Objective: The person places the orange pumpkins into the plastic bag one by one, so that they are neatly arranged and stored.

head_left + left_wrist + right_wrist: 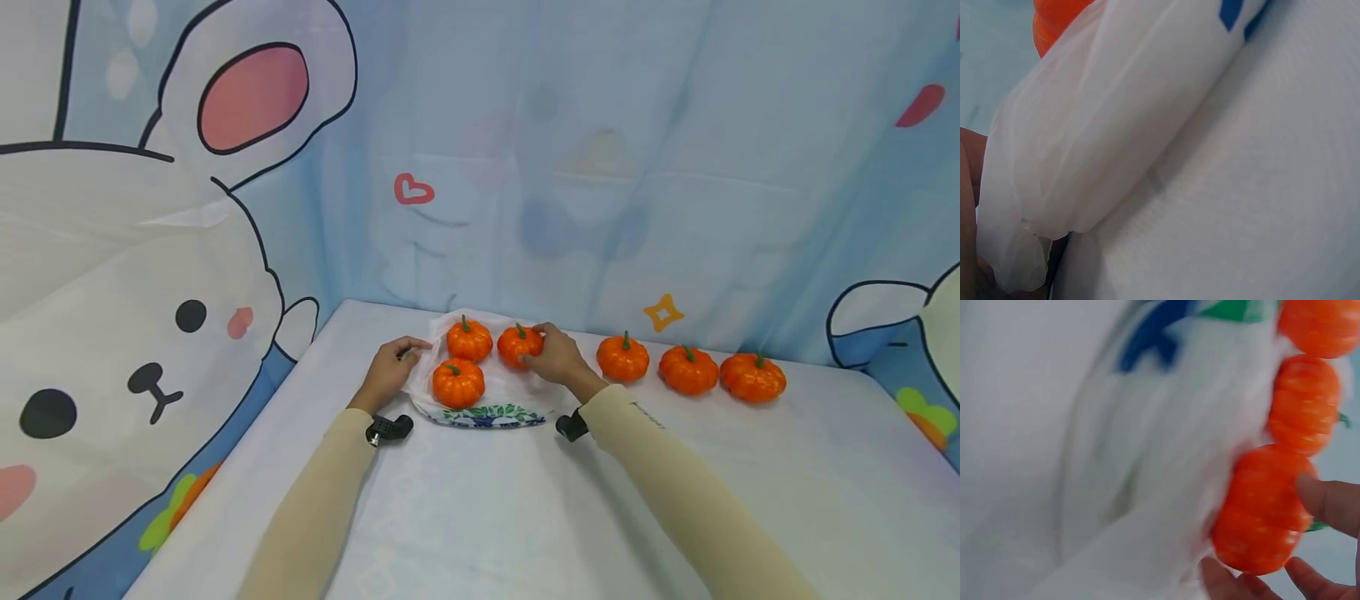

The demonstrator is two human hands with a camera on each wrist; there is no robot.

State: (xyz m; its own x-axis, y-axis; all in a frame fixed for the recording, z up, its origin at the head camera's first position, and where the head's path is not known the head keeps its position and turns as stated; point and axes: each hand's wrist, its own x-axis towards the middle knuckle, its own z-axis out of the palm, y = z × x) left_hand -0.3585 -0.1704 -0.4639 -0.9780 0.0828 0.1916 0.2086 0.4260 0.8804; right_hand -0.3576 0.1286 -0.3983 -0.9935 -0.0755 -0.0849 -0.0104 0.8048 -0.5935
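Note:
A white plastic bag (517, 390) with a green and blue print lies at the back of the table. Two small orange pumpkins, a rear one (468, 340) and a front one (458, 383), sit on it. My left hand (390, 371) pinches the bag's left edge; in the left wrist view the film runs between the fingers (967, 181). With thumb and fingers around its side, my right hand (558, 358) grips a third pumpkin (516, 347) over the bag's right part. In the right wrist view this pumpkin (1263, 512) is close beside another one.
To the right of the bag stand three more pumpkins in a row: one (623, 358), a second (688, 371) and a third (753, 378). Behind the white table (465, 508) hangs a blue printed curtain (480, 233).

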